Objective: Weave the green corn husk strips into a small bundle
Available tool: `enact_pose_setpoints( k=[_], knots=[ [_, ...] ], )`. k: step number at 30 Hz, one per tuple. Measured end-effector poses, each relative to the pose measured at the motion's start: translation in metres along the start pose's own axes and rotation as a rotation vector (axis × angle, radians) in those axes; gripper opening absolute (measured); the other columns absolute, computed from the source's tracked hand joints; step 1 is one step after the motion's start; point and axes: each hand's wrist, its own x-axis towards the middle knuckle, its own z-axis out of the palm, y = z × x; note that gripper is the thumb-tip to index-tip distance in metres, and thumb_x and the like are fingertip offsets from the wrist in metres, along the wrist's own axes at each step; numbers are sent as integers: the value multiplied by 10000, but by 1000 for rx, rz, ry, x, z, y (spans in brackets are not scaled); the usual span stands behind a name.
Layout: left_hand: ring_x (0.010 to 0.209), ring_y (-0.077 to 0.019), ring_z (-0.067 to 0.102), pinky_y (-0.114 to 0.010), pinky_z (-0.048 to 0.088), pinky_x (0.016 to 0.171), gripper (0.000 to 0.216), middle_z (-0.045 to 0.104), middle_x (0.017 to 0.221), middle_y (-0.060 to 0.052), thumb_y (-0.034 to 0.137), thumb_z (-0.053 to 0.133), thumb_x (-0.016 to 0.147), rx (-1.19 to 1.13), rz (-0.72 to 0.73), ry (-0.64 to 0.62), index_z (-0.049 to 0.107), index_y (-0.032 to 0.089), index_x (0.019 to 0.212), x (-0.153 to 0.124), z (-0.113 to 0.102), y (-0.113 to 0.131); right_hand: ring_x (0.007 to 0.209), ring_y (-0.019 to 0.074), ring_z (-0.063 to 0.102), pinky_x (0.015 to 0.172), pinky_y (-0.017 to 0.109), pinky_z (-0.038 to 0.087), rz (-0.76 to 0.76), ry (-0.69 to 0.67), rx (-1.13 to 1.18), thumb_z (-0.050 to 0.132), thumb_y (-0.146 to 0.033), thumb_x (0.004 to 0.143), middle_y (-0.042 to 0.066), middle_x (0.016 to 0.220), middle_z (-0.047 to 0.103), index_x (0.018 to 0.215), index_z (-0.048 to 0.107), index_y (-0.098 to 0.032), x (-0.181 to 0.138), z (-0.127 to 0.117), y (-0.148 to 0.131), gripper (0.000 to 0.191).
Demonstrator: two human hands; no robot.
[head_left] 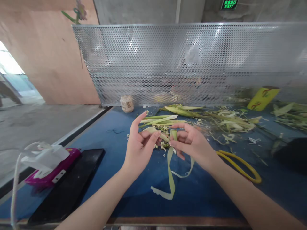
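Over the middle of the blue table, my left hand [141, 143] pinches the end of a pale green leaf strip [165, 137], with its index finger raised. My right hand [192, 142], fingers curled, closes on the folded part of the strip close by. A long tail [170, 179] of leaf hangs from between the hands, its end bent to the left. A thinner curl [184, 175] dangles below my right hand. Just behind lie cut green stalks [163, 119] and small leaf scraps; my fingers partly hide them.
A purple power strip [54, 174] with white plugs and a black flat object [72, 188] lie at left. Yellow tubing [242, 166] is right of my right hand. Behind are long leaves [187, 112], a yellow can [263, 98], a whitish roll [127, 104] and a perforated metal screen [155, 51].
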Motion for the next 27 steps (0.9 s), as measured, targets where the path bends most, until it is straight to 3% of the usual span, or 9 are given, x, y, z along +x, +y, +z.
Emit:
enact_pose_setpoints(
  k=[3,6,14,17,20,27],
  knots=[
    [743,-161,627,-324,511,700,739,626,752,0,236,601,753,-54,-60,-90,161,213,1346,-2,2,-2,476,79,505,420,215,395,-34,-40,68,517,-258,811,-28,676,558,1052,407,-198,1,1,1,271],
    [928,-212,587,-340,495,722,923,601,981,-69,231,674,680,-34,-111,-175,62,214,1370,-4,6,-8,544,73,519,461,217,406,-85,-91,116,463,-191,829,19,878,585,1073,391,-220,1,3,5,256],
    [718,-155,579,-311,454,655,861,625,814,-22,268,649,713,48,-114,-148,102,227,1377,-6,6,-9,652,85,559,536,240,467,-202,-29,-18,543,-101,766,46,1168,465,1129,359,-300,-2,4,10,453],
    [711,-163,593,-345,478,691,861,615,803,-23,266,646,716,-7,-123,-202,94,230,1375,-7,6,-7,731,106,580,578,250,485,-210,-60,-27,539,-105,774,42,1165,457,1130,367,-307,-2,5,10,444],
    [717,-174,604,-376,497,714,822,593,793,-13,255,637,723,6,-93,-175,125,256,1365,-7,5,-8,694,100,579,593,271,495,-212,-88,10,549,-116,774,35,1168,473,1135,368,-322,-2,4,8,453],
    [661,-138,571,-296,522,602,824,500,755,25,241,648,706,77,-34,-145,148,285,1359,-4,0,-8,613,108,569,643,327,505,-210,-57,-22,593,-125,752,27,1118,568,1335,187,-406,-4,-4,1,763]
  ],
)
